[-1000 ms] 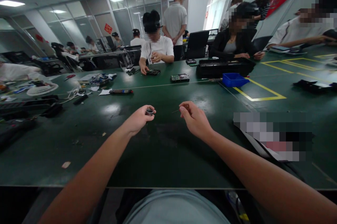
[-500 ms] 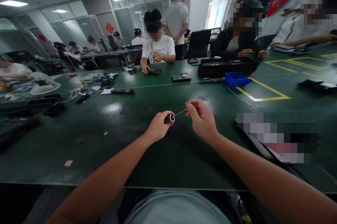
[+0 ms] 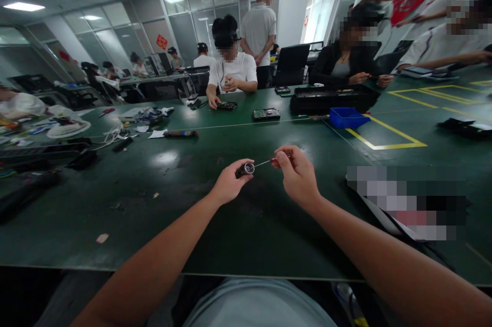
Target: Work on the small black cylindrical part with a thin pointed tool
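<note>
Over the green bench (image 3: 246, 240), left hand (image 3: 226, 184) has its fingers curled round a black tube (image 3: 241, 170); right hand (image 3: 299, 176) pinches a screwdriver (image 3: 263, 163), shaft at the tube's open end! Beyond, a blue bin (image 3: 348, 119).

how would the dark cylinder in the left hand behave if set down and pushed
Laid on its side, the dark cylinder would probably roll, since its end is round. It seems stiff: that end looks undistorted in the left hand.

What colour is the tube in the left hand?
The tube looks black, with a silvery rim; the head view shows it best.
</note>
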{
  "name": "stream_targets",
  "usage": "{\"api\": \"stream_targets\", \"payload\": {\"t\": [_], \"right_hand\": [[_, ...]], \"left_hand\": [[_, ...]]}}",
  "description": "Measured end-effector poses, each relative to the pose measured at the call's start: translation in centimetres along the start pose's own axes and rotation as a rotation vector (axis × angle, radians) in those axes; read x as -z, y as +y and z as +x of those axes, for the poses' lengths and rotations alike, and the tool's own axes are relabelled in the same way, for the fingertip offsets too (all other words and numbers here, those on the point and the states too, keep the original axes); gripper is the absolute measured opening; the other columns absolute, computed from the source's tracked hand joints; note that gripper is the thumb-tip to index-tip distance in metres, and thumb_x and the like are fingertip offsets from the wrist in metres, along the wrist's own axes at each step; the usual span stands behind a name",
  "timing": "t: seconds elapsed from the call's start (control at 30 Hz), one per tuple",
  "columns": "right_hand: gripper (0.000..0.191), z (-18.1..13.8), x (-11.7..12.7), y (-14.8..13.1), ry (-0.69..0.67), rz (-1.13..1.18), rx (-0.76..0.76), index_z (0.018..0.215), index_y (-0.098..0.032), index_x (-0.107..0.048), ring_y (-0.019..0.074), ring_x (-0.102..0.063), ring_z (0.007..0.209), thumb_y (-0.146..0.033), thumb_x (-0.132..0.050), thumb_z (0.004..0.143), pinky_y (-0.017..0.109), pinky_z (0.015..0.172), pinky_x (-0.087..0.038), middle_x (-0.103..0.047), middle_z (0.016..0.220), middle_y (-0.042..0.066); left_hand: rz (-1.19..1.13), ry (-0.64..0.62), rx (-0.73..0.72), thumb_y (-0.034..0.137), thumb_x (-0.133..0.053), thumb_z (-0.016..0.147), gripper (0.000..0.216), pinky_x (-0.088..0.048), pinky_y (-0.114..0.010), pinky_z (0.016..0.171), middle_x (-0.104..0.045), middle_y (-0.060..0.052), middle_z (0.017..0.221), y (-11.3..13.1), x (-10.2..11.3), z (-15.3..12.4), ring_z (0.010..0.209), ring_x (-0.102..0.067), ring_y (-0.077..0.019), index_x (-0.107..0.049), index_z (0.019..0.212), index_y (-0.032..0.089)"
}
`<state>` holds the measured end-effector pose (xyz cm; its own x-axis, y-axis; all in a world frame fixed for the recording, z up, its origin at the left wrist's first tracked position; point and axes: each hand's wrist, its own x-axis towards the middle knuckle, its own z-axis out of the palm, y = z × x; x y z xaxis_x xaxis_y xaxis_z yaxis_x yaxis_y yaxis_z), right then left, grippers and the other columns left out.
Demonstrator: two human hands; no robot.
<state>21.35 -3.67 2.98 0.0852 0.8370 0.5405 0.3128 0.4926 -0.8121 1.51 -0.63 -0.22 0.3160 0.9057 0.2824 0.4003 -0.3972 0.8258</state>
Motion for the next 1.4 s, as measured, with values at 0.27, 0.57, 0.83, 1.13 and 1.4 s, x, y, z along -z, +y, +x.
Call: {"api": "stream_targets", "payload": {"t": [0.27, 0.57, 0.83, 1.13, 1.4], "right_hand": [[0.019, 0.1, -0.2, 0.3, -0.034, -0.017, -0.019, 0.097, -0.021, -0.058, 0.0194, -0.069, 0.077, -0.038, -0.049, 0.096, 0.035, 0.072, -0.053, -0.069, 0.084, 0.005], [0.02, 0.3, -0.4, 0.6, -0.007, 0.059, -0.069, 0.095, -0.022, -0.058, 0.0185, -0.067, 0.075, -0.04, -0.049, 0.095, 0.035, 0.071, -0.052, -0.068, 0.082, 0.004], [0.03, 0.5, 0.2, 0.1, -0.015, -0.194, -0.044, 0.077, -0.022, -0.059, 0.0145, -0.055, 0.056, -0.049, -0.057, 0.091, 0.028, 0.054, -0.04, -0.063, 0.064, 0.0], [0.018, 0.3, 0.3, -0.7, -0.086, -0.254, 0.1, 0.082, -0.022, -0.061, 0.0165, -0.06, 0.064, -0.038, -0.059, 0.089, 0.029, 0.059, -0.043, -0.066, 0.073, 0.002], [0.024, 0.3, 0.4, -0.8, -0.153, -0.28, 0.082, 0.087, -0.021, -0.063, 0.0168, -0.06, 0.061, -0.035, -0.046, 0.096, 0.03, 0.06, -0.041, -0.064, 0.068, 0.001]], "left_hand": [[0.017, -0.015, 0.002, 0.016, -0.067, 0.083, 0.041, -0.041, -0.042, 0.107, -0.066, -0.004, 0.123, 0.2, 0.1, -0.1, 0.116, -0.059, -0.0233, -0.063, 0.123, 0.025], [0.011, -0.022, -0.022, 0.014, -0.067, 0.082, 0.042, -0.04, -0.042, 0.108, -0.066, -0.005, 0.123, -0.1, 0.1, -0.1, 0.118, -0.058, -0.0228, -0.063, 0.122, 0.024], [0.027, -0.001, -0.029, 0.016, -0.069, 0.082, 0.041, -0.039, -0.044, 0.11, -0.066, -0.004, 0.125, -0.3, 0.2, -0.2, 0.119, -0.058, -0.024, -0.065, 0.122, 0.026], [0.032, -0.023, -0.05, 0.02, -0.07, 0.083, 0.043, -0.037, -0.044, 0.112, -0.065, -0.003, 0.128, -0.8, 0.3, -0.2, 0.123, -0.056, -0.0238, -0.064, 0.125, 0.029], [0.048, -0.021, -0.027, 0.016, -0.07, 0.083, 0.043, -0.037, -0.043, 0.112, -0.066, -0.004, 0.127, -0.5, 0.3, -0.1, 0.122, -0.057, -0.0232, -0.065, 0.124, 0.026]]}}
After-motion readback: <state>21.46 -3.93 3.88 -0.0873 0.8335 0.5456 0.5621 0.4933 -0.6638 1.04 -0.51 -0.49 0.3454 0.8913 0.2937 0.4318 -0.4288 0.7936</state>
